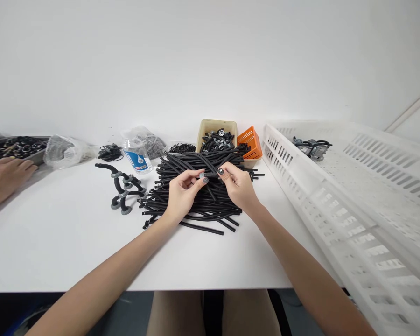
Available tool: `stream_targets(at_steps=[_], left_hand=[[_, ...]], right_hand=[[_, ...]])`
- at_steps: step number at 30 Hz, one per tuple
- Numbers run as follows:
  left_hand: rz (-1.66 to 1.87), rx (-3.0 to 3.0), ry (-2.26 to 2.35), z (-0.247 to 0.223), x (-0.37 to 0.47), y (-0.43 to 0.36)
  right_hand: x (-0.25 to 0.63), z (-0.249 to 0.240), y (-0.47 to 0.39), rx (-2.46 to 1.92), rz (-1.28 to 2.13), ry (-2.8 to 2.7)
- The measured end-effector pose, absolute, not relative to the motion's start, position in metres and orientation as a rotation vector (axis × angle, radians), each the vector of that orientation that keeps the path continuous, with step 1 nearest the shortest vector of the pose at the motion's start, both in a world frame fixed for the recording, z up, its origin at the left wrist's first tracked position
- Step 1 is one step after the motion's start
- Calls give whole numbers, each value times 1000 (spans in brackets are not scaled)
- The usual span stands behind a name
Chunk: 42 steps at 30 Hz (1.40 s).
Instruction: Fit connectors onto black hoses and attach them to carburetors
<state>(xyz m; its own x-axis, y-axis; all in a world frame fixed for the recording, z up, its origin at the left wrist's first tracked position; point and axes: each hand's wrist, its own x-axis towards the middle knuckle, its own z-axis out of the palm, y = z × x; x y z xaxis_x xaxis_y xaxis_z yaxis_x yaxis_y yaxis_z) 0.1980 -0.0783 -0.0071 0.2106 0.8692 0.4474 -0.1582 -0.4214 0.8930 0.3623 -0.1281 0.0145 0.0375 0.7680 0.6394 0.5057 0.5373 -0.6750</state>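
Note:
My left hand (184, 193) pinches a grey round fitting (202, 175) between thumb and fingers. My right hand (240, 186) is closed on a black rubber tube (212, 175) that meets the fitting; how far one sits in the other I cannot tell. Both hands are over a broad pile of black rubber tubes (203, 215) on the white table (91, 252). Left of the pile lie several short bent black tubes with grey round fittings (126, 210) on them.
At the back stand a cream bin (217, 124) of fittings, an orange basket (252, 140) and a clear plastic bottle (137, 158). A large white crate (301, 186) fills the right, with metal-and-tube parts (313, 148) inside. Another person's hand (10, 177) rests by a parts tray (38, 157).

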Motion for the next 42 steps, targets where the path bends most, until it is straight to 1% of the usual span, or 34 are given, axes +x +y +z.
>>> stream_targets(at_steps=[17,25,28,33,37,39,42], left_hand=[[1235,1617,657,-3,202,-89],[1160,1760,621,-13,203,-86],[1160,1728,626,-10,202,-90],[1169,1752,626,-5,201,-92],[1124,1821,621,-8,200,-93],[1094,1883,614,-10,200,-93],[1068,1973,609,-13,199,-93]], right_hand=[[359,11,-122,-946,653,-1442],[354,13,-126,-1054,664,-1541],[360,15,-122,-1104,645,-1447],[380,13,-112,-1394,511,-1250],[390,13,-109,-1448,476,-1237],[392,15,-110,-1450,505,-1240],[392,21,-115,-1449,665,-1196]])
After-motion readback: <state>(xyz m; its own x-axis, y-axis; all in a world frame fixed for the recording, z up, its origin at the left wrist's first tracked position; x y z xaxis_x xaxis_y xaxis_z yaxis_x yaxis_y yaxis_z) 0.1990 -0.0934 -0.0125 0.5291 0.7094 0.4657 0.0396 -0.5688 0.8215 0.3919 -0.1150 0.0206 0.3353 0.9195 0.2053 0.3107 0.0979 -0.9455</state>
